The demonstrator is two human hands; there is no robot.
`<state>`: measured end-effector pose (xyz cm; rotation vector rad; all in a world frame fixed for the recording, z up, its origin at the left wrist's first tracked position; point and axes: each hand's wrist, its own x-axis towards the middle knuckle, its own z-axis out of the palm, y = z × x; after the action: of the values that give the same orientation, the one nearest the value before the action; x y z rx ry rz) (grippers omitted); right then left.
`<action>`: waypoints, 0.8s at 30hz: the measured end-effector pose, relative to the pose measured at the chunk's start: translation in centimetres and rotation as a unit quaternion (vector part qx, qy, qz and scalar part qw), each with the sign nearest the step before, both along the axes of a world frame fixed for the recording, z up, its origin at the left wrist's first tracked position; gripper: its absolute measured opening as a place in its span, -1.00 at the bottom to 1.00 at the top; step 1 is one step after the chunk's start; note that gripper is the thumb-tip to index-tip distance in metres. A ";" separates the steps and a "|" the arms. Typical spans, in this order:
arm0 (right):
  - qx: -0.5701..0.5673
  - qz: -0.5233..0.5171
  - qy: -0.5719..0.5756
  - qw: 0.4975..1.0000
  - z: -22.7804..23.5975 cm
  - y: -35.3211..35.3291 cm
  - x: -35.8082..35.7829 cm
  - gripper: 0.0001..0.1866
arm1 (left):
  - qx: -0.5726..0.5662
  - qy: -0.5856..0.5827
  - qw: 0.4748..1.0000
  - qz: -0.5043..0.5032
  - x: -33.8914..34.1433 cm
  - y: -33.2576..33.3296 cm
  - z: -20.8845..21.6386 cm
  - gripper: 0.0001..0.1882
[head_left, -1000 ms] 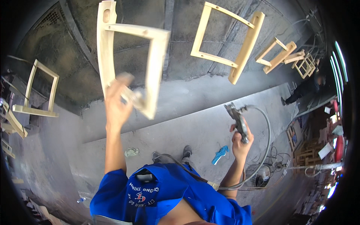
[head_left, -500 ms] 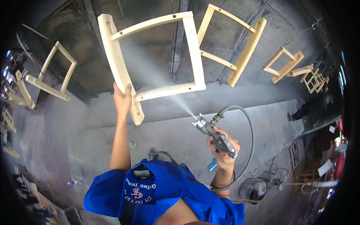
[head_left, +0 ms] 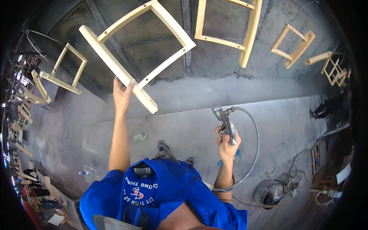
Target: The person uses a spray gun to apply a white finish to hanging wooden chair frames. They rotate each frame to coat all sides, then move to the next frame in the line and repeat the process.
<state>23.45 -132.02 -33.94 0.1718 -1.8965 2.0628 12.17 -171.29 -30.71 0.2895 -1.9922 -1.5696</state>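
Observation:
My left hand grips the thick rail of a pale wooden frame, fingers closed around it near its lower end. The frame is squarish, with slightly curved bars and small round holes, and it is tilted. In my right hand is a metal spray gun, its nozzle pointing up and left, apart from the frame. No spray shows at the nozzle. A grey hose loops from the gun down past my right forearm.
Another wooden frame hangs at the far right, with a smaller frame beyond it. More frames hang at left, one nearby. A round black container and tangled hoses sit on the floor at lower right. A person in dark clothes stands at far right.
The held frame has turned, its thick rail now leaning further left at the top. The white spray mist has stopped. My right hand and the gun have shifted slightly right and up.

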 end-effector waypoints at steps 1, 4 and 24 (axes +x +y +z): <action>-0.006 0.000 -0.018 1.000 -0.6 0.4 0.6 -0.16 | 0.023 -0.008 0.999 -0.040 0.1 -0.4 -0.1 -0.15; -0.040 0.056 -0.067 0.995 -1.2 1.7 2.5 -0.13 | 0.079 -0.020 0.989 -0.121 -0.2 -2.0 -0.8 -0.15; 0.399 0.220 -0.057 0.888 26.4 -21.5 -19.0 -0.44 | -0.053 0.054 0.997 0.020 -9.7 -18.0 -8.8 -0.09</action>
<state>4.45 -153.54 -7.53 0.7442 -2.8924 1.3774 2.45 -189.30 -39.52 0.1977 -1.9661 -1.4191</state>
